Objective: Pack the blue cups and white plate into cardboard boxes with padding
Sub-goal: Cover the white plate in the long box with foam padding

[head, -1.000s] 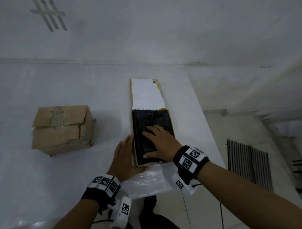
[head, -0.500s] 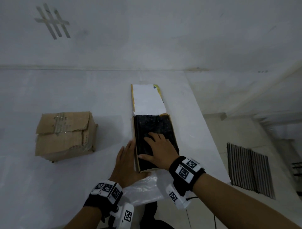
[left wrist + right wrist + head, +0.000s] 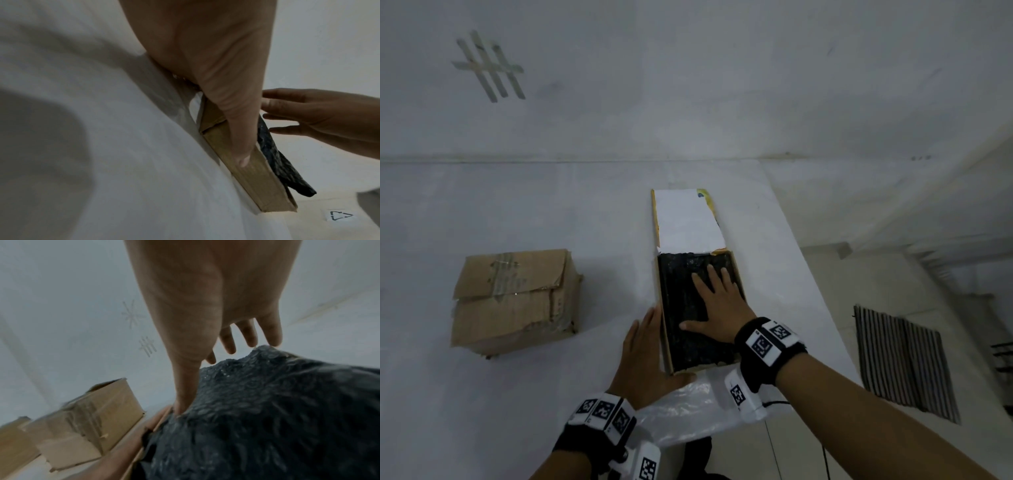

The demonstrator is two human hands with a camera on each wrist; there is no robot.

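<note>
White table (image 3: 517, 394), seen from above. Flat open box (image 3: 736, 270) lies near right edge, white lid flap (image 3: 686, 219) folded back away from person. Black bubble wrap (image 3: 681, 308) fills box. Right hand (image 3: 717, 305) flat on wrap, fingers spread, grasping nothing. Left hand (image 3: 645, 356) flat against box's left wall, thumb along near end, fingers straight. Taped shut box (image 3: 513, 301) well apart to left. Clear plastic bag (image 3: 688, 407) at near table edge. Cups, plate out of sight.
</note>
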